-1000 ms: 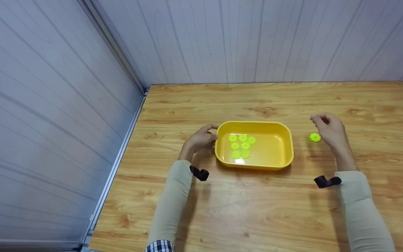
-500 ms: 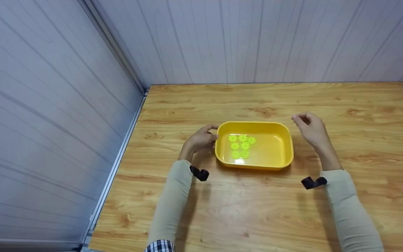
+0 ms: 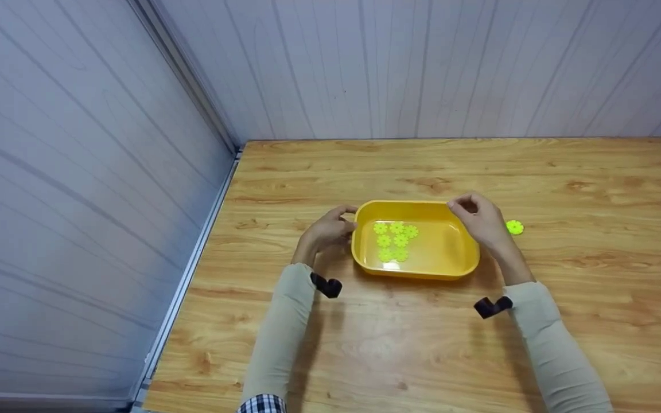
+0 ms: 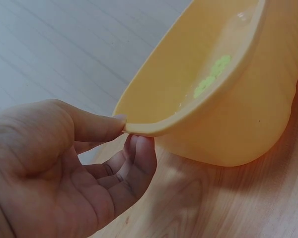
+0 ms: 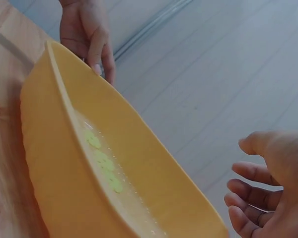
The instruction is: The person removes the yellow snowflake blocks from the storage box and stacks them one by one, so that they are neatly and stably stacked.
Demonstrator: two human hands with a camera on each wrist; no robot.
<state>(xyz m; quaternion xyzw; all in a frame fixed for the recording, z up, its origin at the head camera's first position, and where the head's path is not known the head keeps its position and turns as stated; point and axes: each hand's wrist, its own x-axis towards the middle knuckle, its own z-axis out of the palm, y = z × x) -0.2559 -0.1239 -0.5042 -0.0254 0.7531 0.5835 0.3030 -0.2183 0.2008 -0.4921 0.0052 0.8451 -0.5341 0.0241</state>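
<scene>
Left hand (image 3: 329,230) pinching yellow rectangular plastic tub (image 3: 439,249)
Right hand (image 3: 483,223), loosely curled, above right end; yellow-green flower-shaped pieces (image 3: 397,241) inside.

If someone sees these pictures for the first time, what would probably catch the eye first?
Probably the bright yellow basin on the wooden table, with neon green flower pieces in its left half. Next, the left hand pinching its left rim, and one lone green flower on the table, just right of the right hand.
</scene>
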